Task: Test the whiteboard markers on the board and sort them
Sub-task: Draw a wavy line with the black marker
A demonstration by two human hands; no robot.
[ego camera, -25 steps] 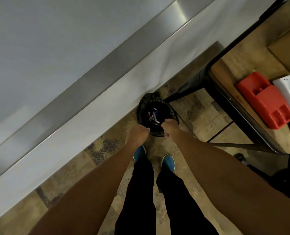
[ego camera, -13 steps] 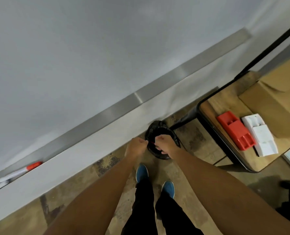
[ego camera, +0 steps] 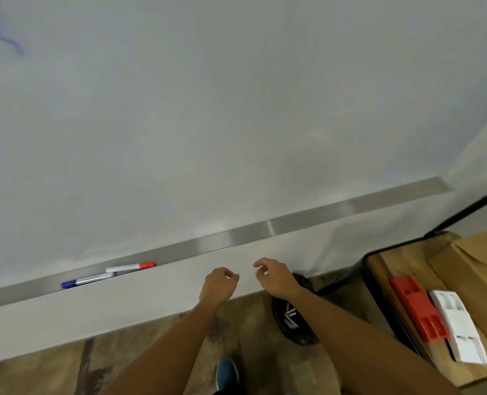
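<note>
Hovering at lower centre: left hand (ego camera: 219, 283) and right hand (ego camera: 275, 276), fingers loosely curled, holding nothing. Lying in the steel tray, lower left: red-capped white marker (ego camera: 131, 267), blue-capped white marker (ego camera: 87, 280). Reaching leftward advisable, pinching one barrel mid-length before uncapping.

A wooden table (ego camera: 384, 269) with a black metal frame stands at the right. On it, a red plastic holder (ego camera: 417, 309) lies just beside a white one (ego camera: 459, 329), the white on the side farther from the wall. A cardboard box (ego camera: 476, 266) sits behind both. Left of the table, the floor (ego camera: 51, 366) is mottled brown, and a blue shoe (ego camera: 226, 372) rests on it.
</note>
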